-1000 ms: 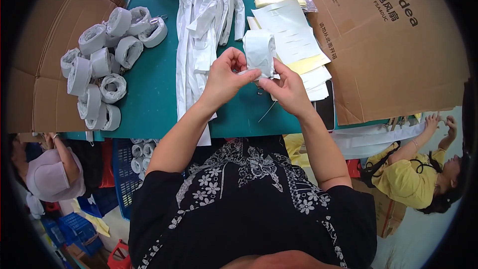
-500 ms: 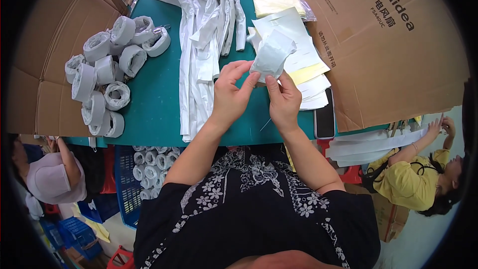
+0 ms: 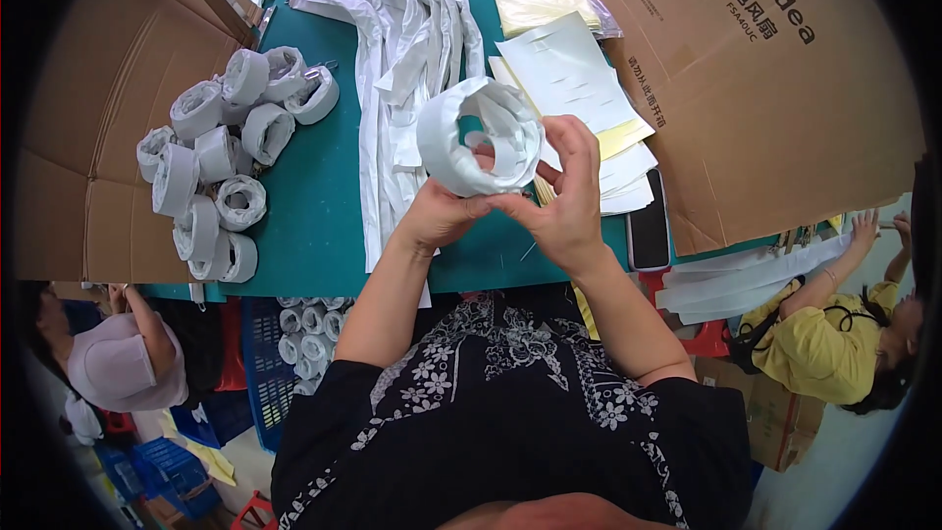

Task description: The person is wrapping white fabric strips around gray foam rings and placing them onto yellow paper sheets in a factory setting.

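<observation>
My left hand (image 3: 442, 216) and my right hand (image 3: 564, 201) hold a coiled white fabric strip (image 3: 479, 135) between them, above the green table (image 3: 314, 206). The coil is a wide open ring, tilted so its hollow faces me. My left hand supports it from below, and my right hand's fingers wrap its right side. Just beyond the coil lies a heap of loose white strips (image 3: 402, 29). At the left sits a pile of several finished rolls (image 3: 221, 157).
Flat cardboard (image 3: 775, 88) lies at the right and a cardboard wall (image 3: 88, 108) at the left. Paper sheets (image 3: 579, 74) and a dark phone (image 3: 648, 226) lie near my right hand. A blue basket with rolls (image 3: 294, 353) sits under the table. A person in yellow (image 3: 834, 344) and a person in a pale cap (image 3: 108, 358) are nearby.
The coil has grown wider and turned its opening toward me. Both hands have drawn closer to me, with the view shifted slightly.
</observation>
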A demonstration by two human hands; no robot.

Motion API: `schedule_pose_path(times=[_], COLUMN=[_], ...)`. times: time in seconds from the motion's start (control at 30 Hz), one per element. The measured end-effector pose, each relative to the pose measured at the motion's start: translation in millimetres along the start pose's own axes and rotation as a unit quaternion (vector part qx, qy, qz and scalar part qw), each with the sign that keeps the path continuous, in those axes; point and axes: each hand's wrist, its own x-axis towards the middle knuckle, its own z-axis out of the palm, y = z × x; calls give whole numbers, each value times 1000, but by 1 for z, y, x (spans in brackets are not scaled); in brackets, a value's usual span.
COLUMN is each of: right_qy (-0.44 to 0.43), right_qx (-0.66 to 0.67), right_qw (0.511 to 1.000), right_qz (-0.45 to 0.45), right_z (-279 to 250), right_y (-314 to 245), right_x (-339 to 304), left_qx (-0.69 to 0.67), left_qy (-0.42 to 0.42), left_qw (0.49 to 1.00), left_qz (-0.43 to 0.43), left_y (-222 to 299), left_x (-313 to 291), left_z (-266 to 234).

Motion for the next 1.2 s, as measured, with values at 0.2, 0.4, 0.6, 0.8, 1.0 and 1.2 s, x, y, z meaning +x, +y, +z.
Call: schedule_pose_path(times=[0.2, 0.4, 0.6, 0.8, 1.0, 1.2], right_qy=[-63, -76, -23, -78, -193, -296], right_qx=[-219, -164, -118, -253, -332, -262], right_qw=[962, 978, 991, 955, 909, 918], right_qz=[-152, -106, -53, -130, -164, -16], right_z=[-7, -4, -3, -20, -24, -34], right_y=[13, 19, 26, 33, 17, 29], right_x=[5, 7, 11, 25, 31, 35], left_qx=[-19, -48, -124, 586, 745, 637], left_qy=[15, -60, 78, 240, 24, 16], left_qw=[999, 994, 989, 717, 645, 751], left_qz=[40, 75, 23, 292, 169, 176], left_y=[-3, -3, -1, 43, 75, 41], left_x=[0, 3, 10, -2, 15, -3], left_z=[6, 0, 24, 31, 49, 31])
